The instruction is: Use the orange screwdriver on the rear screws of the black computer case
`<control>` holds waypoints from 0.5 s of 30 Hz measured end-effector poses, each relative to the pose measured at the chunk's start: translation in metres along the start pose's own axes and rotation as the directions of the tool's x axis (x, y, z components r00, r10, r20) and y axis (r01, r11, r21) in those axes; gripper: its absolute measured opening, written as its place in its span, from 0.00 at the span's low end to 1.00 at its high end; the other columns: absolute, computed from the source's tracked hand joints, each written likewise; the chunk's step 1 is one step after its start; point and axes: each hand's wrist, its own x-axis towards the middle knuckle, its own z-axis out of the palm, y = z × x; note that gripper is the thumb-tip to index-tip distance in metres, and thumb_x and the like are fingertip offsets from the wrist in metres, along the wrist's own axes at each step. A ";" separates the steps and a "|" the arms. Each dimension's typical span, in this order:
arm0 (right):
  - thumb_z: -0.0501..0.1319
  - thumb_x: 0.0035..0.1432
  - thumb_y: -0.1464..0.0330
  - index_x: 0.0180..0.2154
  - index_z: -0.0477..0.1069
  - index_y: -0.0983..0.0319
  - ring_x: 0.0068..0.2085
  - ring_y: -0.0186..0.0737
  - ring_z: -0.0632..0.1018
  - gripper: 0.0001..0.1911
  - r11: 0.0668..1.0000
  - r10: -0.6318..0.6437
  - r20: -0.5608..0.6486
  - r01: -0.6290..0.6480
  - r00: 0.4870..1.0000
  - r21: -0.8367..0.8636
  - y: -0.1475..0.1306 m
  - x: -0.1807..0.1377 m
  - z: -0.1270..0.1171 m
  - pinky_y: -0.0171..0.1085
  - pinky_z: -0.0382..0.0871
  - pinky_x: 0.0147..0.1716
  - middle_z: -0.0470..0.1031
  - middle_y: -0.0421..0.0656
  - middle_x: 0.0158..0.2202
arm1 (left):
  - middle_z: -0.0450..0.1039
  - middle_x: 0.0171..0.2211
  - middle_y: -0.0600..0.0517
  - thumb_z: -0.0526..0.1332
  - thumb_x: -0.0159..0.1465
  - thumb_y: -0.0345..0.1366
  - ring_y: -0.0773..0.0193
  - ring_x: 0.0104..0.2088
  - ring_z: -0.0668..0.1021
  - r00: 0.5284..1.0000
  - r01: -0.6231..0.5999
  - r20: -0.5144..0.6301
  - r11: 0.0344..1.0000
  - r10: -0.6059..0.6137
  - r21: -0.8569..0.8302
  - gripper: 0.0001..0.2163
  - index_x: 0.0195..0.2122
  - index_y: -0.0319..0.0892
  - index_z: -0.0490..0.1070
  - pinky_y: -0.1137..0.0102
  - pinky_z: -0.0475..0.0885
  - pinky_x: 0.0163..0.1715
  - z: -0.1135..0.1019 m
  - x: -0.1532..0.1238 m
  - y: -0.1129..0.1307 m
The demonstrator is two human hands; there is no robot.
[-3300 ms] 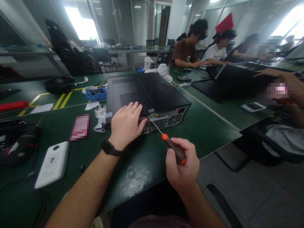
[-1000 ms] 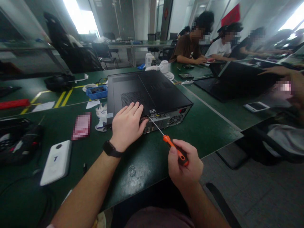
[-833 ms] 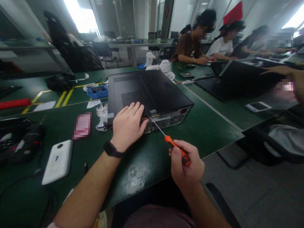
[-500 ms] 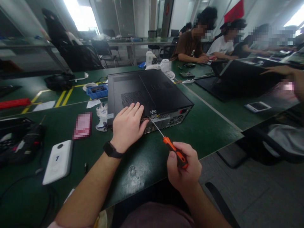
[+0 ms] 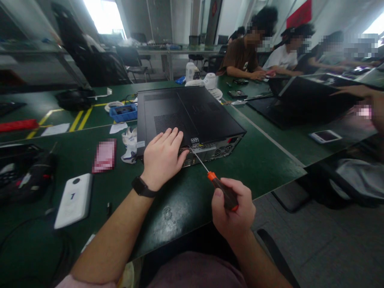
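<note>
Black desktop computer case (image 5: 198, 110) flat on green table (image 5: 261, 168), ahead of both hands: left hand (image 5: 162, 158) palm-down on its rear edge, fingers slightly spread, right hand (image 5: 235, 208) gripping orange-and-black screwdriver (image 5: 223, 190), tip at rear panel.

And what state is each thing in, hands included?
Black computer case: lying flat, top covered
Screwdriver: in hand, tip at the case's rear; contact unclear
Left hand: open, palm down on the case
Right hand: closed around the screwdriver handle
Blue bin: open, holding dark items
White device marked 1: lying flat
Phone: screen up; on or off unclear
</note>
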 end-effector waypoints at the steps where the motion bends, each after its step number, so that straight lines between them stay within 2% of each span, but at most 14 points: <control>1: 0.65 0.66 0.71 0.53 0.75 0.56 0.35 0.43 0.89 0.14 1.000 -0.002 -0.008 0.002 1.000 -0.017 0.000 0.000 0.000 0.39 0.86 0.34 0.86 0.42 0.40 | 0.74 0.72 0.33 0.60 0.78 0.41 0.41 0.72 0.77 1.000 -0.004 -0.001 1.000 0.004 0.004 0.25 0.70 0.32 0.73 0.49 0.71 0.72 0.000 0.000 0.000; 5: 0.66 0.71 0.68 0.51 0.77 0.57 0.30 0.40 0.88 0.08 0.994 0.075 -0.005 -0.075 0.997 -0.075 0.004 -0.005 0.000 0.37 0.84 0.30 0.86 0.41 0.36 | 0.74 0.72 0.34 0.60 0.78 0.41 0.41 0.72 0.77 1.000 -0.001 -0.002 1.000 0.001 0.011 0.24 0.71 0.34 0.73 0.48 0.72 0.72 0.001 0.000 0.000; 8: 0.64 0.74 0.66 0.52 0.77 0.57 0.27 0.39 0.86 0.08 0.990 0.134 0.030 -0.133 0.991 -0.035 0.005 -0.007 -0.002 0.35 0.81 0.26 0.84 0.39 0.32 | 0.74 0.72 0.35 0.60 0.78 0.41 0.41 0.72 0.77 1.000 0.003 0.001 1.000 -0.003 0.004 0.25 0.71 0.34 0.72 0.47 0.71 0.72 0.001 0.000 0.000; 11: 0.65 0.70 0.66 0.53 0.76 0.57 0.30 0.40 0.87 0.11 0.995 0.100 0.045 -0.101 0.994 0.005 0.003 -0.005 -0.004 0.37 0.83 0.29 0.85 0.41 0.37 | 0.74 0.72 0.34 0.59 0.78 0.41 0.40 0.72 0.76 1.000 0.002 0.006 1.000 -0.002 -0.005 0.25 0.71 0.32 0.73 0.47 0.71 0.72 0.001 0.000 0.000; 15: 0.65 0.65 0.71 0.55 0.74 0.57 0.35 0.42 0.87 0.18 0.999 0.042 0.033 -0.043 0.999 0.032 0.000 -0.001 -0.003 0.40 0.85 0.33 0.85 0.43 0.42 | 0.74 0.72 0.35 0.59 0.78 0.41 0.41 0.73 0.76 1.000 0.007 0.009 1.000 -0.007 0.001 0.25 0.71 0.33 0.72 0.48 0.71 0.72 0.001 0.000 0.000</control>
